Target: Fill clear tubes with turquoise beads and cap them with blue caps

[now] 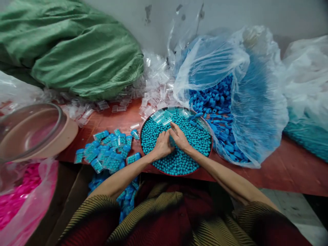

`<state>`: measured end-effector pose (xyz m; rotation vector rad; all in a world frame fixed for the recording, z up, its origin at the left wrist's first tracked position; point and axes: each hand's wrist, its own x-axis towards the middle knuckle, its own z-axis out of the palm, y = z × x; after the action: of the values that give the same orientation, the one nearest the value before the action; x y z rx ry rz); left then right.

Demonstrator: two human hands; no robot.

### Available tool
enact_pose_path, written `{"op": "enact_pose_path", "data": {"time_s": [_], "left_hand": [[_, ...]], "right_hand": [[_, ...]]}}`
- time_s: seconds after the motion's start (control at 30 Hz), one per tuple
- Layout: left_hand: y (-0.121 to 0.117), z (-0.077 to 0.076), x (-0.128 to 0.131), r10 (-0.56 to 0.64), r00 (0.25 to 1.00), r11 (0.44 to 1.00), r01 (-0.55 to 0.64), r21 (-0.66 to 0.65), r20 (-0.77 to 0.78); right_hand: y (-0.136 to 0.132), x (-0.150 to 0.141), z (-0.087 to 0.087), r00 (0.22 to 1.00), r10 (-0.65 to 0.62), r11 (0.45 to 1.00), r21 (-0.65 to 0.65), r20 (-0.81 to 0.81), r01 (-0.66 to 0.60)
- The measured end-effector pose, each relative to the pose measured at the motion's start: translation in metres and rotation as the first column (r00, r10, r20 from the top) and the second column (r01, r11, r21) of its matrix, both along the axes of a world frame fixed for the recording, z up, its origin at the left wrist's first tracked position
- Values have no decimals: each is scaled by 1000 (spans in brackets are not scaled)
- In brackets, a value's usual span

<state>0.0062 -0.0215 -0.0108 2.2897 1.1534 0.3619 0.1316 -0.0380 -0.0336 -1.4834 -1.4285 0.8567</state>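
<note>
The fingers of the left hand (162, 146) are bending inward near the center of the frame, and those of the right hand (179, 137) are meeting them; both sets are sitting narrow and close together, and whether anything is being held between them I cannot tell. The hands are resting over turquoise beads (176, 164), which are filling a round tray (212, 145) in the middle of the frame. At the tray's far side, just beyond the fingertips, clear containers (161, 117) are lying on the beads, and a few blue caps (196, 123) are lying to their right. Left of the tray, capped containers (112, 160) holding turquoise beads are lying in a heap on the red table (110, 119). Right of the tray, many more blue pieces (217, 99) are spilling from a translucent bag (258, 102). Beyond, at upper center, loose clear pieces (159, 89) are piling up beside a green sack (84, 51), which is filling the upper left. A shallow basin (69, 128) is standing at the left edge, above bright pink pieces (23, 188) that are showing at lower left.
</note>
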Motion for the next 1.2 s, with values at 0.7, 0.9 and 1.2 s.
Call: {"op": "enact_pose_path", "data": {"time_s": [0.7, 0.9, 1.2], "left_hand": [[15, 5, -22, 100, 945, 988, -131, -80, -311], [18, -1, -19, 121, 946, 982, -158, -101, -302], [21, -19, -1, 194, 976, 974, -203, -98, -96]], "right_hand": [[46, 57, -36, 875, -40, 991, 130, 482, -26], [69, 64, -33, 959, -112, 992, 89, 261, 92], [74, 43, -33, 983, -185, 979, -93, -15, 183]]}}
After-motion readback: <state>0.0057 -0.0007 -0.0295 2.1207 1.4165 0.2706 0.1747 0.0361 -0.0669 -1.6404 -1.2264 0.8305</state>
